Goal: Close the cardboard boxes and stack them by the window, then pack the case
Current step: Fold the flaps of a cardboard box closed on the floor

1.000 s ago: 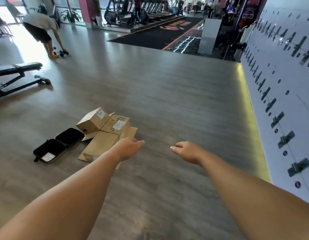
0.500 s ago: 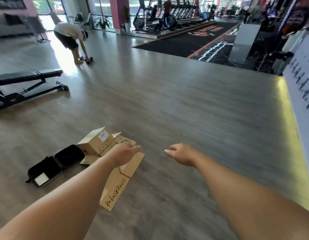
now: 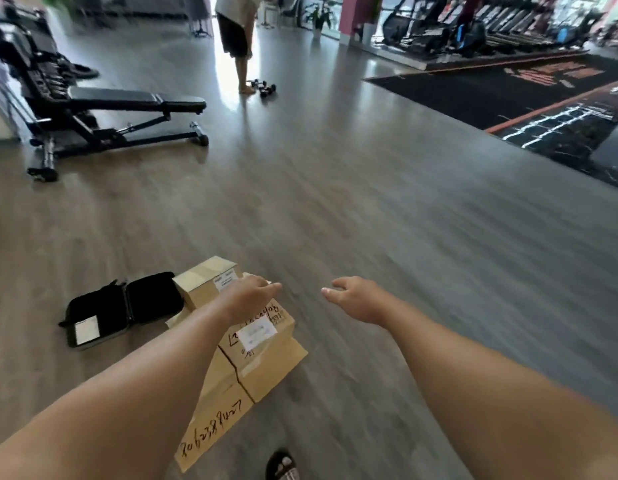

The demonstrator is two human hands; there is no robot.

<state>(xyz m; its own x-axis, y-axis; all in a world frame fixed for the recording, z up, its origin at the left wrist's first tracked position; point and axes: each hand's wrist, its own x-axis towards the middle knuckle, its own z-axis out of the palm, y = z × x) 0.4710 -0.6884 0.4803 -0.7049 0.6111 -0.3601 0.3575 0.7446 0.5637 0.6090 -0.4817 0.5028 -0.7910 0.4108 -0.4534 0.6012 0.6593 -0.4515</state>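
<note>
Head view: left hand [image 3: 246, 299] and right hand [image 3: 356, 299] open, empty.

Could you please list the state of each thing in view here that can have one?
Case: open, lying flat on the floor.
Small box: shut, beside the case.
Labelled box: top flaps shut, resting on flat cardboard.
Flat cardboard: lying flat on the floor, written on.
Left hand: open, above the boxes, holding nothing.
Right hand: open, above the floor, holding nothing.
Bench: pad level, unoccupied.
</note>
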